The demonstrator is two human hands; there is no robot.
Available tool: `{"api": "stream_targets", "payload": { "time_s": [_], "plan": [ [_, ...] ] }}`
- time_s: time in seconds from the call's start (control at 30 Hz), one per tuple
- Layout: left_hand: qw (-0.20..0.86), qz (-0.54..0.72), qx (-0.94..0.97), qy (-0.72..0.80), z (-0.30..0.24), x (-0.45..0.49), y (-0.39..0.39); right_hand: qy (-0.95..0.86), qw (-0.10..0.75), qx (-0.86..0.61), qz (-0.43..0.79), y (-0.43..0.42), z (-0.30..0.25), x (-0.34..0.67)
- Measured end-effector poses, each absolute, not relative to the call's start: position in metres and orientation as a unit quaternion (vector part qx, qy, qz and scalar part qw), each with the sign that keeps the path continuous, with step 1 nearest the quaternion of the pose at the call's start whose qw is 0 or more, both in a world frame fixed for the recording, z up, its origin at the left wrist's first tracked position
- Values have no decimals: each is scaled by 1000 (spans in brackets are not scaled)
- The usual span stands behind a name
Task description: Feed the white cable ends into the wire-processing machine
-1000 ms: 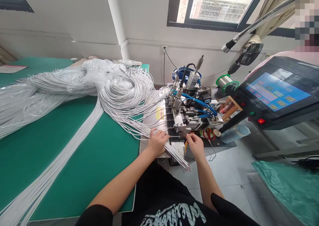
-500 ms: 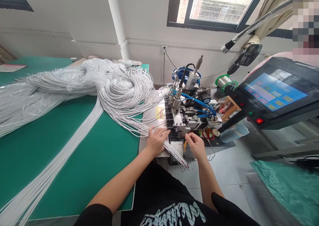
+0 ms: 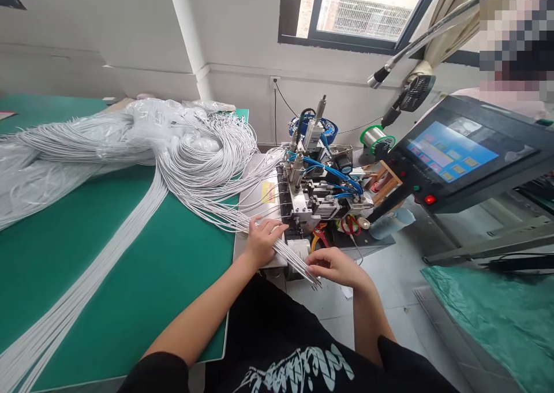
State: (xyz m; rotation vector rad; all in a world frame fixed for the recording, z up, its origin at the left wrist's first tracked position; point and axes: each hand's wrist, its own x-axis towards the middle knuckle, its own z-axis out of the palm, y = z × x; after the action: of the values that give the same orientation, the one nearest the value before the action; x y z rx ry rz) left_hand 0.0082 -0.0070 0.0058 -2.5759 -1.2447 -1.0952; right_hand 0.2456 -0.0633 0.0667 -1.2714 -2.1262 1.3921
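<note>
My left hand (image 3: 262, 244) rests at the front edge of the machine with its fingers closed over a bundle of thin white cables (image 3: 291, 255). The stripped-looking, dark reddish ends of the bundle stick out to the right, past the hand. At those ends, my right hand (image 3: 336, 267) has thumb and fingertips pinched together on the cables; how many it grips is hidden. Just behind the hands stands a wire-processing machine (image 3: 298, 199) with metal cylinders and blue air tubes. Several single white cables run into its black track.
A large heap of white cables (image 3: 216, 168), partly in clear plastic, covers the green table (image 3: 130, 277). To the right are a control screen (image 3: 454, 150), a solder wire spool (image 3: 377, 139), orange-handled pliers (image 3: 319, 238) and a plastic bottle (image 3: 392, 223). Another person is behind the screen.
My right hand has moved from beside the machine's front, down and left to the cable ends. My left hand stays on the bundle. The view has shifted slightly.
</note>
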Motion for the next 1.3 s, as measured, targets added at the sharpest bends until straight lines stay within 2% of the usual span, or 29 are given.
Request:
{"api": "stream_targets", "payload": {
  "time_s": [0.1, 0.23, 0.47, 0.73, 0.9, 1.13, 1.3],
  "plan": [
    [37, -361, -841, -401, 6, 8, -7, -752, 145, -440, 469, -67, 67, 249],
    [35, -366, -844, -390, 6, 7, -7, -747, 186, -463, 439, -69, 68, 253],
    [63, -359, -879, -307, 4, 6, -8, -692, 292, -524, 402, -65, 60, 255],
    [86, -342, -906, -235, 10, 7, -11, -546, 441, -563, 437, -46, 36, 242],
    [98, -358, -894, -250, 9, 5, -12, -461, 524, -545, 465, -38, 24, 228],
    [90, -348, -890, -280, 2, 10, -11, -420, 567, -528, 472, -33, 15, 219],
    [87, -338, -879, -326, 3, 11, -11, -431, 557, -504, 500, -29, 10, 221]
  ]
}}
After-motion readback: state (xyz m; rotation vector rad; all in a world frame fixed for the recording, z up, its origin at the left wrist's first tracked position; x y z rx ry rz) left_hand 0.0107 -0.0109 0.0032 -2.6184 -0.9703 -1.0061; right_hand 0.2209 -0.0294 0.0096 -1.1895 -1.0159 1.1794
